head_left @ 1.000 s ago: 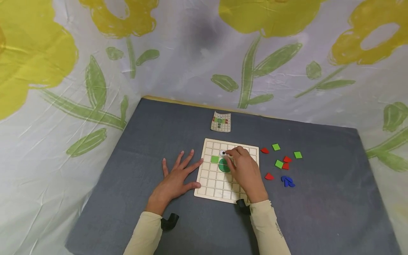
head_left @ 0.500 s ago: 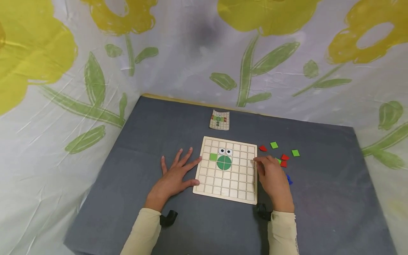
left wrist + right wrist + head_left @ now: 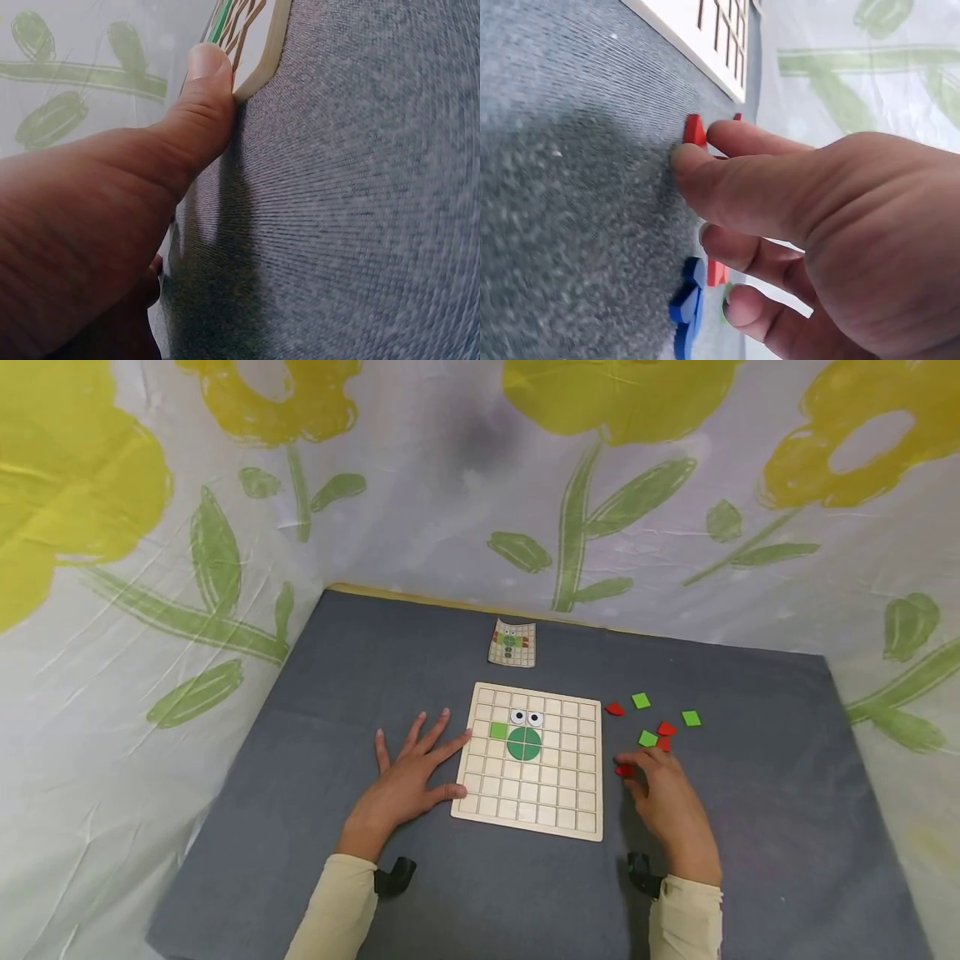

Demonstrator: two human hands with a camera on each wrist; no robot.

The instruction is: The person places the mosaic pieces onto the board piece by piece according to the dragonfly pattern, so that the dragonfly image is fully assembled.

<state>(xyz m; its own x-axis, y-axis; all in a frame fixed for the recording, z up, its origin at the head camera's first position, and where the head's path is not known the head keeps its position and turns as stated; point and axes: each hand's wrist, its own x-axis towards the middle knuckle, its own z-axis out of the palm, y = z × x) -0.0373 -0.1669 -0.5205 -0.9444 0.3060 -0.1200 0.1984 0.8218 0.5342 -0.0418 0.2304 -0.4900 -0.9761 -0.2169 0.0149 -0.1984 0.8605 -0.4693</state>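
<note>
A square wooden grid board [image 3: 558,793] lies on the dark table. My left hand [image 3: 405,789] is spread flat beside it, its thumb [image 3: 210,64] resting on the board's corner. On the board sit two eye pieces [image 3: 527,717], a green circle made of quarter pieces [image 3: 523,743] and a light green square [image 3: 498,730]. Right of the board, my right hand [image 3: 671,810] has thumb and index finger around a small red piece [image 3: 694,129] lying at the table surface. Its other fingers are loosely bent. Blue pieces [image 3: 688,300] lie under this hand, hidden in the head view.
Loose light green squares [image 3: 691,718] and more red pieces [image 3: 667,728] lie scattered right of the board. A small picture card [image 3: 512,643] with a figure on a grid lies behind it. Past the table's far edge hangs a flower-printed sheet [image 3: 427,518].
My right hand has left the eye pieces on the board, moved right and come down at the red piece. The left hand has stayed at the board's left side.
</note>
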